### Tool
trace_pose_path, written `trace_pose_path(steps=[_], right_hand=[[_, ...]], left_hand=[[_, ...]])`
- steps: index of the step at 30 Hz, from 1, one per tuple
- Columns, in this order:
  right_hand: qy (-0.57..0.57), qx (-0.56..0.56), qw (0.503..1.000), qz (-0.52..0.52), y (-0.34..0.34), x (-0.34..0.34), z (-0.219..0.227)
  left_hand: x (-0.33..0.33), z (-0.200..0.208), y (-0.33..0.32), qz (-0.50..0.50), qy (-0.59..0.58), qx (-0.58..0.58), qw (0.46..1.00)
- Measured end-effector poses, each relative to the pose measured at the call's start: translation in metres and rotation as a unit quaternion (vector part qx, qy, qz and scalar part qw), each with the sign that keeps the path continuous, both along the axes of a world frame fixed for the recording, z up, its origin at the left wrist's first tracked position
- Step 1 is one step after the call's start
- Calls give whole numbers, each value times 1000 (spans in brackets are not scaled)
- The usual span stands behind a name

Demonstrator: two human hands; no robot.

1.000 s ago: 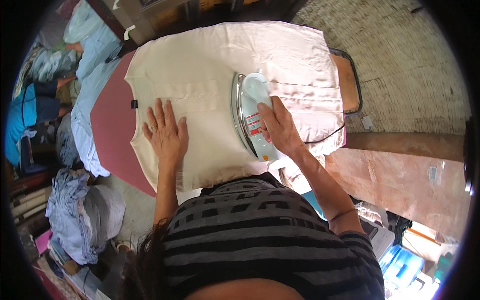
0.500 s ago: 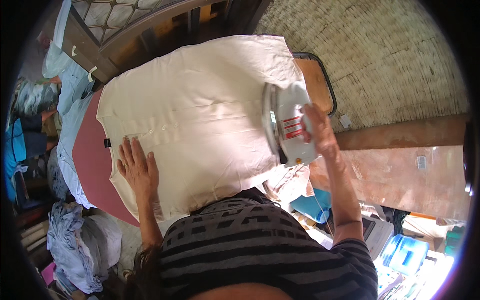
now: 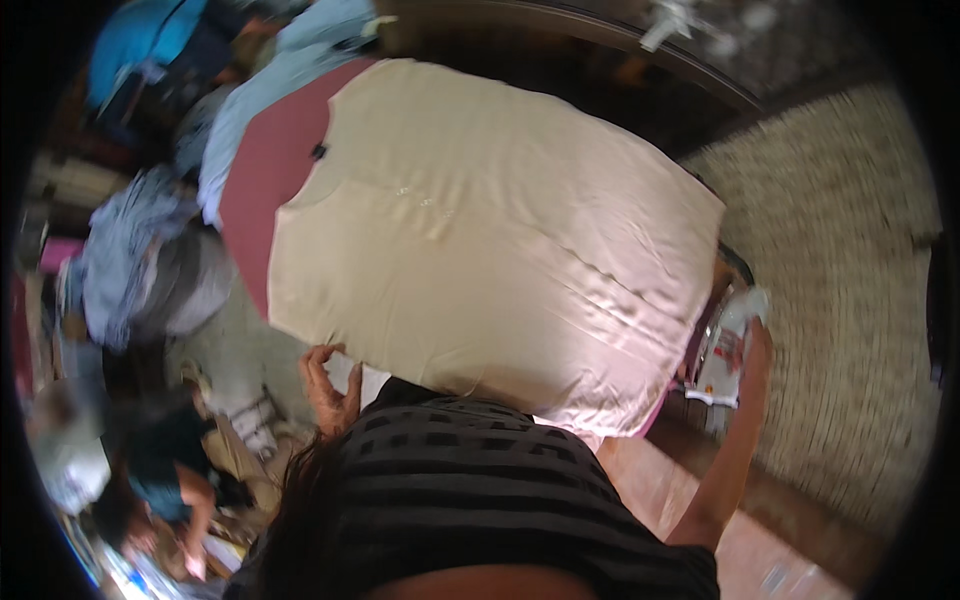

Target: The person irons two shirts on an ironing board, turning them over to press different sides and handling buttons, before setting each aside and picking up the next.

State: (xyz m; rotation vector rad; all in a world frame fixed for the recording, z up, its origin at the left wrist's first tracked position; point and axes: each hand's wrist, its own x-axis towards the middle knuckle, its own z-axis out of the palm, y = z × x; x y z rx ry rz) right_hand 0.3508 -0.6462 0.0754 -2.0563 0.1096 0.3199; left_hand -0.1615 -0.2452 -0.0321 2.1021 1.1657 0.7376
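A cream short-buttoned top (image 3: 480, 240) lies spread over a dark-red padded ironing board (image 3: 270, 170), with its neckline and small dark label toward the left. At its near left edge my left hand (image 3: 330, 390) is curled, fingertips and thumb closing on the fabric. Far to the right, my right hand (image 3: 757, 340) is wrapped around the handle of a white clothes iron (image 3: 722, 350) with red markings. The iron is off the top, tilted beside the board's right end. Blur hides the finger detail of my right hand.
Light-blue cloth (image 3: 265, 95) hangs behind the board's left end. A heap of blue-grey garments (image 3: 130, 260) lies at the left. Another person (image 3: 170, 480) sits low at the lower left. A woven mat wall (image 3: 830, 300) is at the right, and a dark wooden frame (image 3: 560, 30) stands behind.
The view has turned. The iron has gone from the top's right side to beyond the board's end. My left hand has left the flat fabric for its near edge.
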Motion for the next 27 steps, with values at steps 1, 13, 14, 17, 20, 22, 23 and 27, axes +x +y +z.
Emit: trace_pose_path(steps=[1, 13, 14, 17, 20, 22, 23, 27], right_hand=[[34, 28, 998, -39, -4, 1, -1], [-474, -277, 823, 147, 117, 28, -12], [-502, -233, 806, 209, 158, 29, -9], [-543, -188, 753, 322, 266, 51, -22], [-504, -303, 747, 309, 335, 69, -53], [-356, -237, 819, 383, 355, 105, -69], [-274, -201, 842, 419, 360, 120, -73], [-359, -93, 833, 409, 377, 117, -75]], left_hand=[[3, -3, -13, 56, -22, -89, 994], [47, -30, -75, 299, -272, -527, 747], [51, -25, -72, 280, -273, -542, 744], [31, -45, -71, 213, -254, -591, 736], [34, -34, -71, 220, -317, -642, 662], [49, -6, -68, 176, -361, -647, 648], [45, -2, -69, 159, -349, -636, 669], [39, 37, -59, 86, -326, -579, 742]])
